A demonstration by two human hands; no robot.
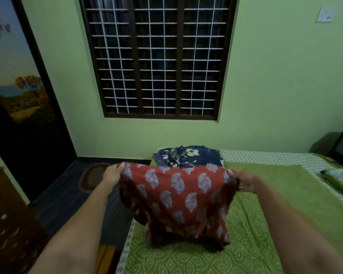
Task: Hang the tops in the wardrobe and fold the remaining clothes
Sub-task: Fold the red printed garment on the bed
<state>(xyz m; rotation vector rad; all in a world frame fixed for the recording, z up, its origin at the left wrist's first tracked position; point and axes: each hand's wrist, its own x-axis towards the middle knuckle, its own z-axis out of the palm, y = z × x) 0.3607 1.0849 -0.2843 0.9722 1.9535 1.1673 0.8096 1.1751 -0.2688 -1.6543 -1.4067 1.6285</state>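
A red printed garment [178, 196], rust-coloured with pale blue-grey leaf motifs, hangs stretched between two hands above the bed. Its top edge runs nearly level from 9 o'clock to 3 o'clock, and the rest of the cloth droops in loose folds, with the lowest part reaching the green bedspread [255, 224] at 6 o'clock.

The left hand [113, 174] pinches the garment's upper left corner, thumb on top of the cloth and fingers curled behind it. The right hand [244, 181] grips the upper right corner, fingers bunched round the fabric; this hand is blurred, so finer detail of the fingers cannot be told. Both bare forearms reach in from the bottom of the view.

Just beyond the red garment, at its 12 o'clock, a folded navy floral garment [188, 156] lies on the far end of the bed, partly hidden by the held cloth. At 3 o'clock from the garment, a pillow [339, 179] in green and white print lies at the bed's right edge.

Further out at 12 o'clock, a dark-framed window with a white grille [158, 58] sits in the green wall. At 9 o'clock stands a dark door with a painted landscape panel [18, 86], and a round floor mat [92, 177] lies on the dark floor.
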